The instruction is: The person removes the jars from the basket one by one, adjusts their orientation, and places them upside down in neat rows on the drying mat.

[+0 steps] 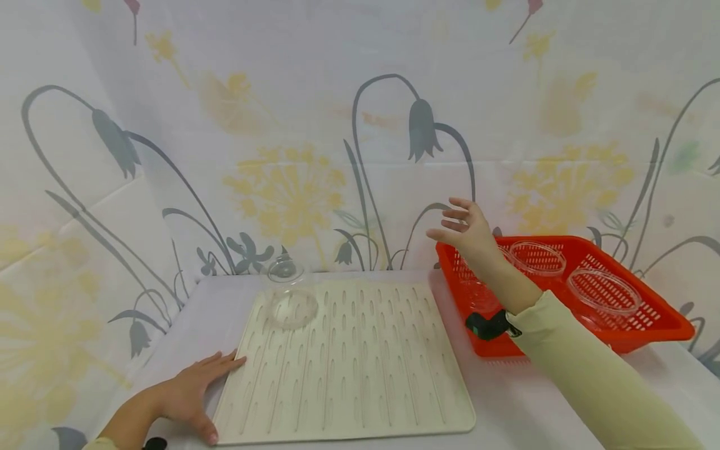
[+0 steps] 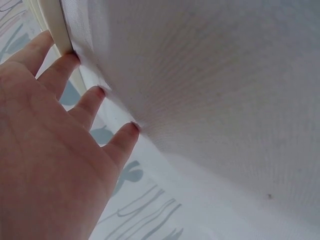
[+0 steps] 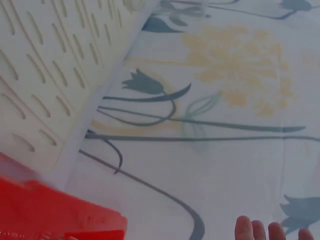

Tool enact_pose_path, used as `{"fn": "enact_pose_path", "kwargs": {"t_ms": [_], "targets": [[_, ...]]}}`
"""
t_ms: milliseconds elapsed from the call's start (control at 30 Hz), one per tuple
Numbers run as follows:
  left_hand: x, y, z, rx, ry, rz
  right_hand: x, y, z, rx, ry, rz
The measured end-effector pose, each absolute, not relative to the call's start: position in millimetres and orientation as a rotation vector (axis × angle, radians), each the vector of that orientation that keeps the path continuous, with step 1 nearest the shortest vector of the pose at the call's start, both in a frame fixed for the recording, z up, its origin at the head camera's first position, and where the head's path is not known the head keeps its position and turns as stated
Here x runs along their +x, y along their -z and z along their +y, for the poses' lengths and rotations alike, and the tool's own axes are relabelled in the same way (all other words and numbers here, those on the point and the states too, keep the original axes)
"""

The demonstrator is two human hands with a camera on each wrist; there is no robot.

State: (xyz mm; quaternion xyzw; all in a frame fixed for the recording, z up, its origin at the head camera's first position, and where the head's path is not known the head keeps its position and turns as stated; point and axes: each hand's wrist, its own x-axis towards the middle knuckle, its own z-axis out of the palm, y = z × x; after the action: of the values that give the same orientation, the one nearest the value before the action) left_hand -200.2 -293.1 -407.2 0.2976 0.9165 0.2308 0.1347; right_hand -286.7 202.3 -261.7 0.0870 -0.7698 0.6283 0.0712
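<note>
My left hand (image 1: 188,394) rests at the left edge of a cream ridged drying mat (image 1: 360,375), its fingers spread and its fingertips at the rim. In the left wrist view, the fingers (image 2: 59,75) reach that rim and the white cloth. A clear see-through vessel, upside down with its wide rim (image 1: 292,309) on the mat, stands at the far left corner. My right hand (image 1: 464,226) is raised in the air above the left side of a red plastic basket (image 1: 664,322), fingers loosely extended and holding nothing. Clear round bowls (image 1: 604,292) lie in the basket.
A white cloth (image 1: 208,312) covers the table under mat and basket. Behind them hangs a flower-printed curtain (image 1: 315,112). The basket stands to the right of the mat, with its raised rim beneath my right forearm.
</note>
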Motion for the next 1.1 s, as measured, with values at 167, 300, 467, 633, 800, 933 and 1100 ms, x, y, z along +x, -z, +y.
{"fn": "enact_pose_path", "kwargs": {"t_ms": [167,300,467,633,800,933,1100], "targets": [[-201,407,-292,0.871,-0.666,2.660,-287,260,219,0.216,-1.853,-2.324],[-200,406,-292,0.869,-0.666,2.654,-288,262,230,0.180,-1.833,-2.339],[-200,405,-291,0.885,-0.676,2.654,-293,266,243,0.124,-1.832,-2.324],[-199,405,-292,0.866,-0.676,2.659,-298,271,255,0.076,-1.795,-2.336],[-199,404,-292,0.863,-0.670,2.655,-298,278,270,0.036,-1.786,-2.338],[-199,403,-292,0.861,-0.670,2.653,-298,284,280,0.028,-1.807,-2.332],[-199,404,-291,0.881,-0.682,2.665,-299,288,288,-0.009,-1.833,-2.320]]}}
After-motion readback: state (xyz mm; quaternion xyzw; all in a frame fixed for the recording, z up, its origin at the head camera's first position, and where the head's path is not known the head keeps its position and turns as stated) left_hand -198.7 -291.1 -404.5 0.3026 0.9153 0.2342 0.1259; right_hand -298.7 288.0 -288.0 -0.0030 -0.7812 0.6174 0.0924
